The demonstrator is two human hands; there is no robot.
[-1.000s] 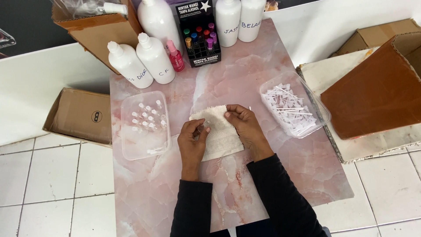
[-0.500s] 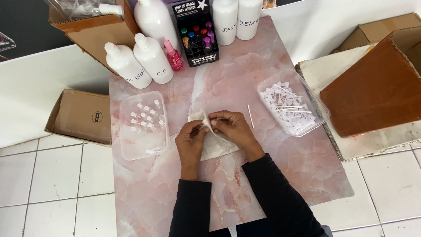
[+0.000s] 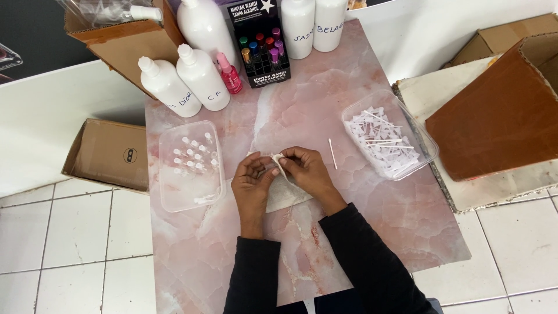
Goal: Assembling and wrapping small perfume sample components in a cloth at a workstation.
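Both hands, left (image 3: 251, 181) and right (image 3: 307, 172), now grip the bunched cloth (image 3: 283, 187), flat earlier.

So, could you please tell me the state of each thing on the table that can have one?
Left hand: pinching the cloth.
Right hand: gripping the cloth's folded edge.
Cloth: partly folded, lifted at the top.
Left container: open, small vials inside.
Right container: open, full of white sticks.
White bottles: upright, capped.
Loose stick: lying flat.
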